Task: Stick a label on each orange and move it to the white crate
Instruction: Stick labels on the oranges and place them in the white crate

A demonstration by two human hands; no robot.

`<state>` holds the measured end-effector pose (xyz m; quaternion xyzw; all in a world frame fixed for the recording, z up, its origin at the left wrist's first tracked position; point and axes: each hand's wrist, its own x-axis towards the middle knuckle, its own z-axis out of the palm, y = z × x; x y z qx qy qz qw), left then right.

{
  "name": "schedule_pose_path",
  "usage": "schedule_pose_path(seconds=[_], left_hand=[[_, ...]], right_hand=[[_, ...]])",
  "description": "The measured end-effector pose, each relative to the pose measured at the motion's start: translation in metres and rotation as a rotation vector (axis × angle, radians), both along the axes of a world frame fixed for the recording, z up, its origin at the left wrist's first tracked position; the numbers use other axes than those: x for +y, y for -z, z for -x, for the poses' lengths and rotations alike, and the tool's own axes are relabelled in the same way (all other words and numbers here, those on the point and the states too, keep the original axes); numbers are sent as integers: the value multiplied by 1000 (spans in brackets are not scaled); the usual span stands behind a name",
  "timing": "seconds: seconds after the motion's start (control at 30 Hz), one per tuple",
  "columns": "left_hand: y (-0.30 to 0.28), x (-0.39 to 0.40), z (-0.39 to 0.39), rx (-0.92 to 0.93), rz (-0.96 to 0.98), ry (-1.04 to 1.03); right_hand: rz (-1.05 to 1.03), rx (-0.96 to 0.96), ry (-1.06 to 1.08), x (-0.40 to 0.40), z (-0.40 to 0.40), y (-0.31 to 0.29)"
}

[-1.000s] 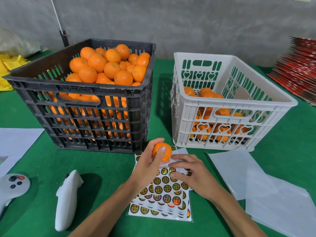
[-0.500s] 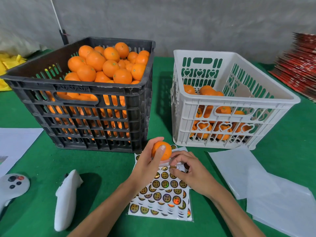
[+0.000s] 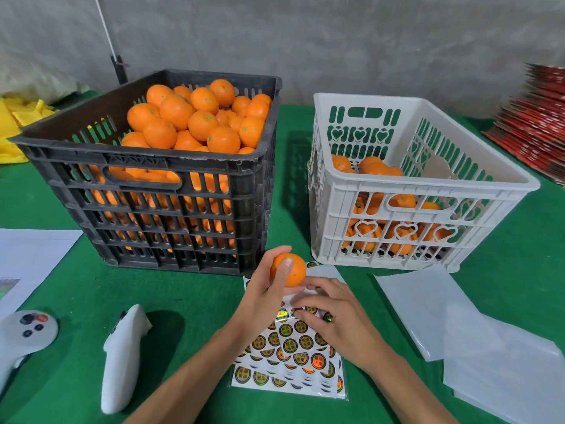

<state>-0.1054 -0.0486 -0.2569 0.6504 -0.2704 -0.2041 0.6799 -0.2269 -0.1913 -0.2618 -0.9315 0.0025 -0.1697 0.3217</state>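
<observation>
While the left hand (image 3: pixel 265 296) grips one orange (image 3: pixel 293 269), the right hand's (image 3: pixel 333 319) curled fingers touch one label sheet (image 3: pixel 293 359).

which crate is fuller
The black crate on the left: oranges heap up to its rim. The white crate holds only a low layer.

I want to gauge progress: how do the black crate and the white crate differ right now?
The black crate is heaped with oranges above its rim; the white crate holds only a low layer, well below its rim. The black crate stands taller, with plain slots; the white crate is lower, with heart cutouts. Both sit upright on the green table, side by side but apart.
</observation>
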Motion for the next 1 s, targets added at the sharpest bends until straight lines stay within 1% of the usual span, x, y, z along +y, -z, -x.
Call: schedule_pose_path(seconds=[0.07,0.17,0.23,0.37,0.5,0.63,0.73,0.8,0.87,0.93,1.0], left_hand=[[1,0,-1,22,4,0],[3,0,-3,-2,-18,-17],[2,-1,-4,-13,-28,-22],[-9,-4,2,0,16,7],[-32,-2,9,-1,98,11],[-74,-5,10,-160,116,10],[-117,-24,11,-271,201,25],[-144,-43,8,-315,276,76],[-169,-64,4,-362,296,106],[-191,-87,-1,-422,254,77],[-206,-110,-7,-435,187,40]], right_hand=[[-67,-38,0,1,3,-1],[-379,-94,52,5,5,-14],[-504,-165,141,5,1,-26],[-539,-185,260,12,-13,-46],[-543,-194,285,21,-15,-65],[-686,-138,194,11,-7,-103],[-852,-211,92,-1,-3,-139],[-937,-288,83,-9,-2,-162],[-952,-367,105,-18,-3,-183],[-935,-420,143,-28,-4,-201],[-834,-446,203,-39,-5,-214]])
